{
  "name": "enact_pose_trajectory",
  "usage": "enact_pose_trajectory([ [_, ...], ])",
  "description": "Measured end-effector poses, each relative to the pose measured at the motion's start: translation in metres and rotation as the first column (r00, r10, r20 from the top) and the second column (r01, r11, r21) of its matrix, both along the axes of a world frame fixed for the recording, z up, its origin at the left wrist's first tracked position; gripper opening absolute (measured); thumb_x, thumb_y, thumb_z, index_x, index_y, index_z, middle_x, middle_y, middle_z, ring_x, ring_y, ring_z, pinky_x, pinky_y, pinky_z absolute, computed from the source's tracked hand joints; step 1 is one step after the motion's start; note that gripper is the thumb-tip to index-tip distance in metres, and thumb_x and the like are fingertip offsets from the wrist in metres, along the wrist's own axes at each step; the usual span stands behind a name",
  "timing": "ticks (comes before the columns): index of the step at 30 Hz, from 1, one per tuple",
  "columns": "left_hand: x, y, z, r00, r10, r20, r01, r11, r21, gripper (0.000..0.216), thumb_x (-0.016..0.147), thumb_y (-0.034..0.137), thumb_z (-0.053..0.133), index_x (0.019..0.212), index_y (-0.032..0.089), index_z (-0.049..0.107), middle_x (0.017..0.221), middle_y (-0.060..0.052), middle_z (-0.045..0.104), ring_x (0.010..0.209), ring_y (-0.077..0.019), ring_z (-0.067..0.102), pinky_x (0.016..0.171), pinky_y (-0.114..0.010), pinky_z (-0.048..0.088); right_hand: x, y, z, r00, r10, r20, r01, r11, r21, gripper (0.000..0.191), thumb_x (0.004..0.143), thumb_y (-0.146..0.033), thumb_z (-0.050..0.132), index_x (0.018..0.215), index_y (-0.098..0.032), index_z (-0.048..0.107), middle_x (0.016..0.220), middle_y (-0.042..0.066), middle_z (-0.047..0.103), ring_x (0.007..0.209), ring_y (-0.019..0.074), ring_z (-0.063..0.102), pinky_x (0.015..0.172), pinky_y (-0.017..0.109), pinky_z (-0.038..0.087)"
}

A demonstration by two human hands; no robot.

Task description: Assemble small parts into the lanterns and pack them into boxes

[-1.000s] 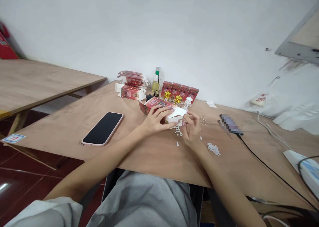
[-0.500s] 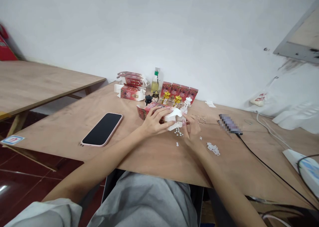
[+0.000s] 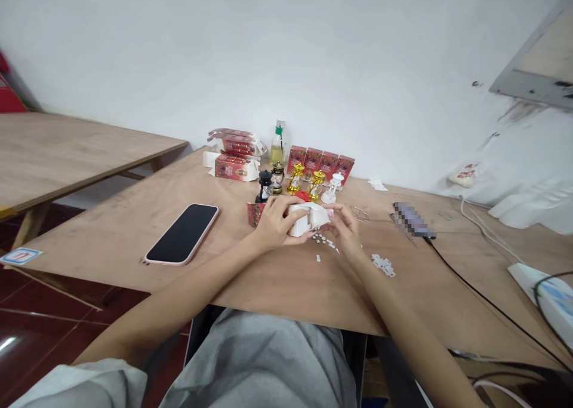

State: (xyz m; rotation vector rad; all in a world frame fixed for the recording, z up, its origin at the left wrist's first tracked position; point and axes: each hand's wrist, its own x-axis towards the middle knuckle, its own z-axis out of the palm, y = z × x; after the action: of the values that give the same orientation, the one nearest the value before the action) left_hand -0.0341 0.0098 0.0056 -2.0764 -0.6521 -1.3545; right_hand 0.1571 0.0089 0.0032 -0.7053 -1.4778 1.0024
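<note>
My left hand (image 3: 278, 224) is wrapped round a small red printed cardboard box (image 3: 255, 213). White flaps (image 3: 319, 215) stick out at the box's right end. At that end, the fingers of my right hand (image 3: 345, 226) pinch a flap. Much of the box is hidden behind my left hand. Just behind stand a black mini lantern (image 3: 264, 184), a bronze one (image 3: 277, 178), two gold ones, the nearer (image 3: 317, 187) beside a white lantern (image 3: 332, 188). Small round pieces (image 3: 319, 239) lie on the table below the box.
Behind the lanterns, several upright red boxes (image 3: 312, 162) stand near a green-capped bottle (image 3: 277, 148). More boxes (image 3: 233, 167) are stacked left. A phone (image 3: 182, 235) lies at left; a cabled device (image 3: 412, 220) and white tabs (image 3: 383, 265) lie at right.
The box has been tilted, so its red upper face shows less and the white end shows more. My left fingers have curled in closer, and more of the lanterns is visible.
</note>
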Motion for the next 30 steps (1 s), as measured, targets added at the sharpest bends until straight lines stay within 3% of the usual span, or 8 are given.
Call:
enact_pose_trajectory([
  [5,0.0021,-0.0006,0.0005,0.998,0.032,-0.048,-0.034,0.999,-0.043,0.041,0.077,0.04,0.061,0.113,0.02,0.057,0.099,-0.011,0.064,0.091,-0.0218,0.061,0.075,-0.036,0.044,0.0027,0.0037,0.0002,0.989,0.131,-0.065,-0.14,0.979,-0.149,0.024,0.085,-0.041,0.049,0.091,-0.021,0.061,0.085,0.004,0.065,0.071,0.0154,0.063,0.057,0.029,0.057],
  [12,0.001,0.0005,-0.0006,0.998,0.011,-0.068,-0.014,0.999,-0.039,0.028,0.076,0.034,0.059,0.099,0.018,0.059,0.097,-0.01,0.066,0.085,-0.0204,0.063,0.073,-0.034,0.045,0.003,0.0037,-0.0025,0.982,0.188,0.016,-0.184,0.971,-0.15,0.021,0.081,-0.034,0.055,0.096,-0.021,0.06,0.092,0.004,0.065,0.077,0.017,0.063,0.065,0.034,0.057],
  [18,0.0013,0.0002,0.0007,0.997,-0.058,-0.047,0.057,0.998,-0.032,0.027,0.074,0.028,0.059,0.098,0.017,0.055,0.095,-0.01,0.067,0.083,-0.0212,0.064,0.072,-0.034,0.046,0.0019,0.003,-0.0026,0.983,0.176,-0.056,-0.182,0.974,-0.135,0.013,0.075,-0.029,0.061,0.084,-0.021,0.061,0.095,0.003,0.067,0.083,0.0166,0.062,0.069,0.028,0.052],
  [22,0.0007,-0.0003,0.0014,0.996,-0.088,-0.034,0.087,0.995,-0.047,0.029,0.073,0.026,0.058,0.1,0.017,0.054,0.094,-0.011,0.067,0.085,-0.0216,0.064,0.073,-0.034,0.048,0.0015,0.0021,-0.0038,0.972,0.23,-0.053,-0.235,0.963,-0.133,0.016,0.076,-0.028,0.062,0.091,-0.024,0.064,0.1,0.002,0.067,0.089,0.0168,0.06,0.075,0.028,0.048],
  [30,-0.0001,0.0004,-0.0004,0.997,-0.043,-0.068,0.04,0.998,-0.043,0.027,0.072,0.025,0.055,0.098,0.019,0.056,0.095,-0.01,0.066,0.084,-0.0211,0.063,0.072,-0.034,0.048,0.0005,-0.0014,-0.0036,0.952,0.302,-0.051,-0.306,0.937,-0.169,0.02,0.079,-0.033,0.064,0.098,-0.027,0.063,0.105,0.0,0.063,0.096,0.0171,0.057,0.083,0.029,0.047],
])
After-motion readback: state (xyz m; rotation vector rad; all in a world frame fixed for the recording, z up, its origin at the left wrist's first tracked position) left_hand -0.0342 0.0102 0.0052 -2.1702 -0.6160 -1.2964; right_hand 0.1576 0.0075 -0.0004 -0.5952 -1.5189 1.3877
